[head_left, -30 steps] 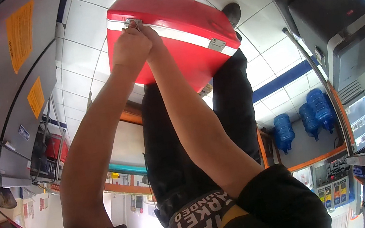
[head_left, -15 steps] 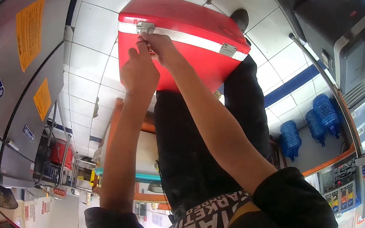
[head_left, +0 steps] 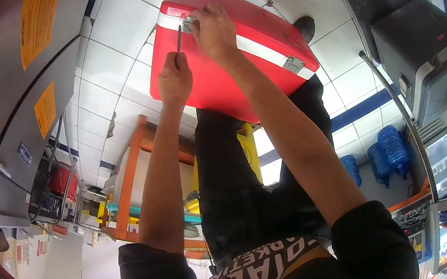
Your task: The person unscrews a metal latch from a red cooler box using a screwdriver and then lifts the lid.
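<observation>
A red hard-sided box (head_left: 214, 82) with a white band and metal latches rests against my legs. My right hand (head_left: 215, 31) is closed over the upper-left latch (head_left: 187, 25), its fingertips covering part of it. Below and to the left, my left hand (head_left: 175, 80) grips a thin, dark, rod-like tool (head_left: 179, 40), perhaps a screwdriver. The tool points upward and its tip lies beside the latch; contact is unclear. A second latch (head_left: 293, 64), untouched, is on the band at the box's right end.
Grey metal cabinets (head_left: 7, 68) stand along the left. At the right are a dark grey box-shaped appliance (head_left: 420, 50) and blue water jugs (head_left: 393, 150). An orange-framed rack (head_left: 130, 177) stands behind my left forearm. White tiles (head_left: 129, 26) cover the floor.
My hands have separated. The left has drawn down from the latch, with the thin tool now showing in it, while the right has moved up onto the latch. The view has shifted slightly.
</observation>
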Demonstrator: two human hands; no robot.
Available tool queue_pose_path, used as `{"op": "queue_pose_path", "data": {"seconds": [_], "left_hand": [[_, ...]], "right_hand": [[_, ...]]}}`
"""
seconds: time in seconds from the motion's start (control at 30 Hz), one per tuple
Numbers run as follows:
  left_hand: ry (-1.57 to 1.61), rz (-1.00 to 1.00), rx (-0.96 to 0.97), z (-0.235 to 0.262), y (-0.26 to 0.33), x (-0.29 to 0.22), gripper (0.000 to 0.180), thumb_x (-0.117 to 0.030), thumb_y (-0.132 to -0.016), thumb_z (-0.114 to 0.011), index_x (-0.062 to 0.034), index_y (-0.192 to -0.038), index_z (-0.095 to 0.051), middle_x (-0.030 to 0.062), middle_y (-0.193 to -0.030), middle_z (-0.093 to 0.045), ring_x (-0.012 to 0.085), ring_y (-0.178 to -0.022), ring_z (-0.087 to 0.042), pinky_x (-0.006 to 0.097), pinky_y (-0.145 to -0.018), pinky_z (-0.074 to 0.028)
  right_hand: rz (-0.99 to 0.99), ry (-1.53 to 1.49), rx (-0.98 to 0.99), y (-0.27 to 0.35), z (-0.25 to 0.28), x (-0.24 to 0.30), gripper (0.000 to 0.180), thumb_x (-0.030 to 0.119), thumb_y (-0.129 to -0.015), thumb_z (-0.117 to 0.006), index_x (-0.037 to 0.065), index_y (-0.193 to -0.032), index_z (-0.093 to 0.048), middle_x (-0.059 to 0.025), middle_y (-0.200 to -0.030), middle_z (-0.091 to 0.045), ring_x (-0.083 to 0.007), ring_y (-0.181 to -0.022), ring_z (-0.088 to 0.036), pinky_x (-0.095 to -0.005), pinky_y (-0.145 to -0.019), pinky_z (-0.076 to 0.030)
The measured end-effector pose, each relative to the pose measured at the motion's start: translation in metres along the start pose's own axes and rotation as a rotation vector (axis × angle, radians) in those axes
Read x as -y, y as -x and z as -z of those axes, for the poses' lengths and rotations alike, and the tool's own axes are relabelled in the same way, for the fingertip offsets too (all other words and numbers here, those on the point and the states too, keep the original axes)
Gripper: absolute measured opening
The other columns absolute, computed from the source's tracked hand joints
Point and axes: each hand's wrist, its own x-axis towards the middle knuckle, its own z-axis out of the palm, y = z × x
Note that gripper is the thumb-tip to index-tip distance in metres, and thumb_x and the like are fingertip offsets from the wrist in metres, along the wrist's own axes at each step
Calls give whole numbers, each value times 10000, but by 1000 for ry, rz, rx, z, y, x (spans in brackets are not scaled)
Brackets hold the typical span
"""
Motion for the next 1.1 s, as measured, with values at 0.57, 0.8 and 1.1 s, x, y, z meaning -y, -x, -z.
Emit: {"op": "queue_pose_path", "data": {"seconds": [0.57, 0.8, 1.1], "left_hand": [[-147, -96, 46, 19, -6, -14, 290, -330, -999, -515, -63, -1001, -629, 226, -805, -656, 438, -769, -641, 484, -665, -493], [-99, -65, 75, 12, -19, -21, 323, -343, -1004, -502, -52, -963, -637, 230, -803, -664, 413, -690, -654, 481, -638, -521], [-189, -133, 71, 14, -23, -25, 343, -328, -1011, -459, -38, -960, -634, 230, -763, -668, 381, -615, -669, 458, -582, -543]], "right_hand": [[-90, -166, -26, 0, 1, 2, 136, 174, -844, -702, 39, -864, -695, -149, -849, -661, -297, -786, -669, -397, -694, -561], [-789, -857, 416, -4, -7, 13, 267, 211, -895, -697, -21, -1027, -709, -87, -865, -715, -153, -754, -698, -289, -681, -589], [-951, -1104, 334, -7, -3, 20, 275, 138, -888, -681, -34, -1103, -681, -85, -828, -685, -149, -728, -670, -274, -661, -565]]}}
